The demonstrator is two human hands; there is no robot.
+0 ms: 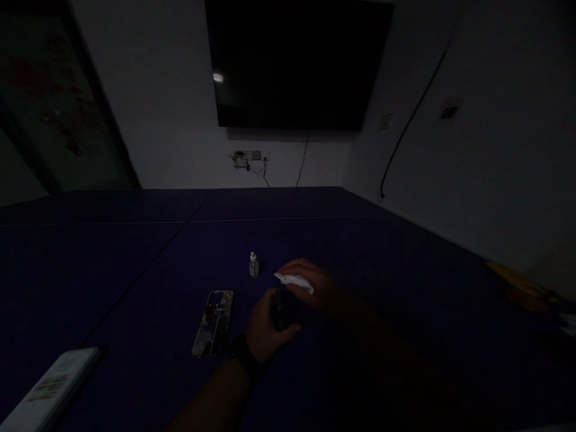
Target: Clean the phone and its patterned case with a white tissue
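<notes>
My left hand point(264, 330), a dark watch on its wrist, is closed around a dark object point(282, 309) that looks like a phone; dim light hides its details. Above its far end, my right hand point(315, 285) pinches a folded white tissue point(294, 280) between fingers and thumb. Whether the tissue touches the dark object, I cannot tell. A small clear dropper bottle point(254, 266) with a white cap stands upright just beyond my left hand. Left of that hand, a patterned phone case point(213, 324) with a camera cutout lies flat.
The dark blue tabletop point(148, 270) reaches to the wall. A white box point(51, 387) lies at the near left. Something yellow point(517, 279) lies by the right wall. A large dark television point(301, 63) hangs above sockets with cables point(249, 159).
</notes>
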